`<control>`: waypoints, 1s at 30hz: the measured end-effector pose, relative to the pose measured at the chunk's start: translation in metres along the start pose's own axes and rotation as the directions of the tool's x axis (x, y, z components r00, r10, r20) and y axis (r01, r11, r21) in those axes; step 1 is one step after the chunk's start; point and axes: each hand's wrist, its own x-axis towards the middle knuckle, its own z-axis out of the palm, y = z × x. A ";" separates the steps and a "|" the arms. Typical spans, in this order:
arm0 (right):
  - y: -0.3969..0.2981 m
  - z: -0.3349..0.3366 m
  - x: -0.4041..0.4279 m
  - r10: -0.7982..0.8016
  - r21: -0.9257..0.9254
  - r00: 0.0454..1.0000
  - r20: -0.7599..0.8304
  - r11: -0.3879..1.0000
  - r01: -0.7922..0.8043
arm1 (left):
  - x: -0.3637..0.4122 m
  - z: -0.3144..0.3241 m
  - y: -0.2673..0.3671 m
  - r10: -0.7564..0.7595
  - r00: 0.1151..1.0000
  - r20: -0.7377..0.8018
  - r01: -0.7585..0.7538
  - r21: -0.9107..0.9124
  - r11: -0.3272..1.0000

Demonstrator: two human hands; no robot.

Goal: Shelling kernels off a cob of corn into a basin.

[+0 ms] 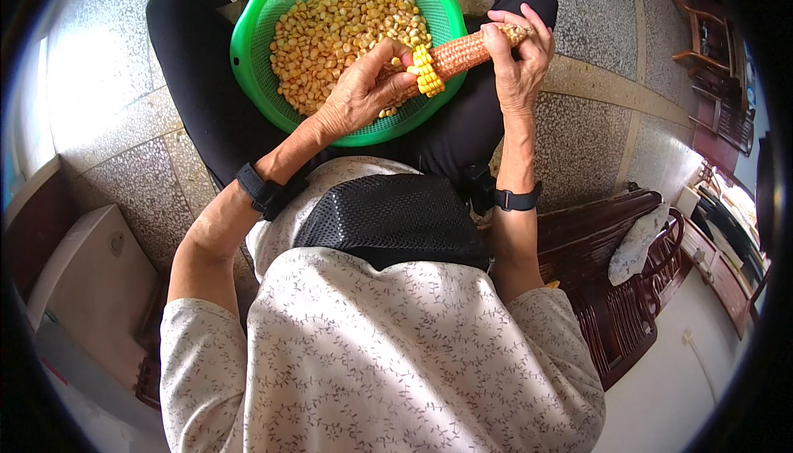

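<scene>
A corn cob, mostly stripped to its reddish core, is held slantwise over the right side of a green plastic colander. One band of yellow kernels still circles it, left of its middle. My right hand grips the cob's upper right end between thumb and fingers. At the lower left end, my left hand pinches with thumb and forefinger beside the kernel band, partly covering the cob. Loose yellow kernels cover the colander's bottom.
The colander sits between my knees in black trousers, above a speckled terrazzo floor. A dark wooden bench with a cloth on it stands at the right. A pale box-like piece stands at the left.
</scene>
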 end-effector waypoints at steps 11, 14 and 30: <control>0.000 0.000 0.001 -0.014 0.007 1.000 -0.015 1.000 0.014 | 0.004 0.003 -0.001 0.051 0.998 0.036 -0.046 -0.143 0.989; 0.001 0.000 0.001 -0.025 0.009 1.000 -0.015 1.000 0.025 | 0.005 0.001 0.001 0.124 0.992 0.038 -0.122 -0.052 0.991; 0.000 0.000 0.001 -0.022 -0.012 1.000 -0.010 1.000 0.021 | 0.006 0.002 -0.006 0.233 0.971 -0.050 -0.224 0.146 0.964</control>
